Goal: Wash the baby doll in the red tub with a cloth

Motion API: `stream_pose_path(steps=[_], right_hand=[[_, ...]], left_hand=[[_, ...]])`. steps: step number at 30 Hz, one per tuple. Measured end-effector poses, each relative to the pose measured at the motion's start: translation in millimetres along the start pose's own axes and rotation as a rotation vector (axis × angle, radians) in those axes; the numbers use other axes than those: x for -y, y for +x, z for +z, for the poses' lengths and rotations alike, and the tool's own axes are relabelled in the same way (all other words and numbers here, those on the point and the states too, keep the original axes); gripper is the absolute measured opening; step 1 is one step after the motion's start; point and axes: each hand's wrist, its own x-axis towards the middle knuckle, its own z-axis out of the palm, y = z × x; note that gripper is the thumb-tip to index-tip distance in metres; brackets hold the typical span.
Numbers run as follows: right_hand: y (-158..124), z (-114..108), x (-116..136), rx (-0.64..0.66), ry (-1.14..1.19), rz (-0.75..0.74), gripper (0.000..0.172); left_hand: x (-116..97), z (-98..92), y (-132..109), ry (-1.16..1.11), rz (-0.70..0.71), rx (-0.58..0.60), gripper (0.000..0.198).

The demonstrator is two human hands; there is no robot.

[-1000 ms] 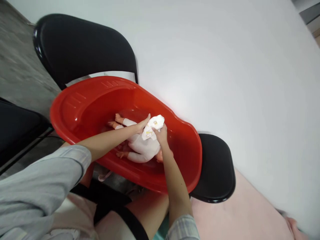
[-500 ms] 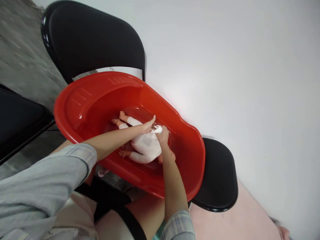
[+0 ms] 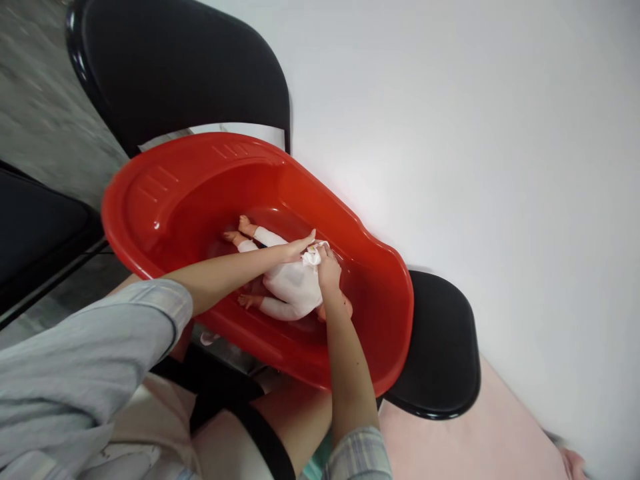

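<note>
A doll in white clothing was laid on the floor of the red tub, which was balanced across black chairs. The left hand was laid flat on the doll's torso, fingers extended, nothing gripped. A small white cloth was pinched in the curled fingers of the right hand, pressed against the doll. Risk judged: tub could be tipped off the chairs by uneven downward pressure; cloth could be dropped into the tub. A second seat was seen just beside the tub's near end; a white wall was close behind, limiting room
</note>
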Motion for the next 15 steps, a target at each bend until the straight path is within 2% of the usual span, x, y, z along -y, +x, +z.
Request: stream_pose_path(steps=[5,9,12,15], right_hand=[[-5,-6,2,0.02,-0.038,-0.063,0.051],[-9,-8,6,-0.035,-0.025,-0.021,0.049],[-14,-11,10,-0.071,0.02,0.022,0.044],[-20,-16,14,-0.098,0.051,0.004,0.041]], left_hand=[[-8,0.9,9,-0.051,-0.012,-0.016,0.082],[-18,-3.8,13,-0.042,-0.078,-0.004,0.089],[-25,-9.8,16,0.007,-0.052,0.039,0.09],[-29,-15.7,19,0.041,-0.01,0.065,0.09]])
